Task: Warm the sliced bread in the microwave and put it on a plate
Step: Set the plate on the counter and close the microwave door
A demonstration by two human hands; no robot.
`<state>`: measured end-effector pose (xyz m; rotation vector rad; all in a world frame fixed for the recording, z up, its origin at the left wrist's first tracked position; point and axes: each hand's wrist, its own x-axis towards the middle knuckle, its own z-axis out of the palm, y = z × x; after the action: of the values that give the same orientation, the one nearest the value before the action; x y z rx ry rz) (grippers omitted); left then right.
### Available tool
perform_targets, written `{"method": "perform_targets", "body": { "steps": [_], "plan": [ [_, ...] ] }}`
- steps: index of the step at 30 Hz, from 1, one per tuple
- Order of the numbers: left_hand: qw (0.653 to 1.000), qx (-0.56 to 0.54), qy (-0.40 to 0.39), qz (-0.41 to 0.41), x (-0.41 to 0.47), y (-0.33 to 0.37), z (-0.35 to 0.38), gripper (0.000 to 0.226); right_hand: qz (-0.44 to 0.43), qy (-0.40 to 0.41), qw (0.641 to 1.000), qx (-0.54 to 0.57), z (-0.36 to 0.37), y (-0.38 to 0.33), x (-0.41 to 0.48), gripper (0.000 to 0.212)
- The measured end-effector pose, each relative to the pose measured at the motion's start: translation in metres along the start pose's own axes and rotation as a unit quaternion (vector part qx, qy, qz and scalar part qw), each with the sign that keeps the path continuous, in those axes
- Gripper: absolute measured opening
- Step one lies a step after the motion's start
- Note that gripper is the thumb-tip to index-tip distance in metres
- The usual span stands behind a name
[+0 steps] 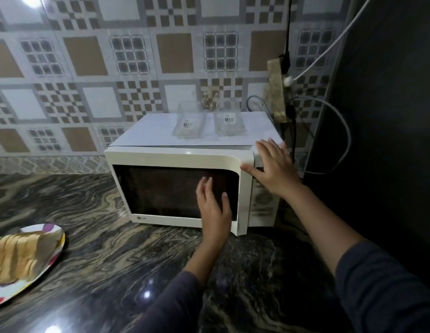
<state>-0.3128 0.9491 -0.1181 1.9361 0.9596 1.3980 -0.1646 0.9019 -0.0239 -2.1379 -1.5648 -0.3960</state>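
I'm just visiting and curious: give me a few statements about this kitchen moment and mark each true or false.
1. The microwave door is closed. True.
2. The sliced bread is inside the microwave. False: it lies on a plate on the counter, left of the microwave.
3. The left hand is at the door's right edge. True.
4. The right hand holds a slice of bread. False: it is empty and spread flat on the microwave's upper right corner.
5. Two clear plastic containers sit on top of the microwave. True.
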Motion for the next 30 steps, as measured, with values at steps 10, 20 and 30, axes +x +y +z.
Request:
{"method": "perform_targets", "body": {
  "steps": [10,20,30],
  "plan": [
    [0.979,-0.061,-0.155,-0.115,-0.005,0.006,0.037,0.043,-0.016,0.068,0.997,-0.027,0.018,0.006,0.004,0.104],
    [0.984,0.026,-0.134,-0.114,0.001,0.006,0.048,0.041,-0.01,0.151,0.988,-0.044,0.03,0.005,0.009,0.079],
    [0.983,0.036,-0.127,-0.128,0.0,0.012,0.049,0.042,0.013,0.128,0.991,-0.039,0.028,-0.001,0.008,0.085]
  ]
}}
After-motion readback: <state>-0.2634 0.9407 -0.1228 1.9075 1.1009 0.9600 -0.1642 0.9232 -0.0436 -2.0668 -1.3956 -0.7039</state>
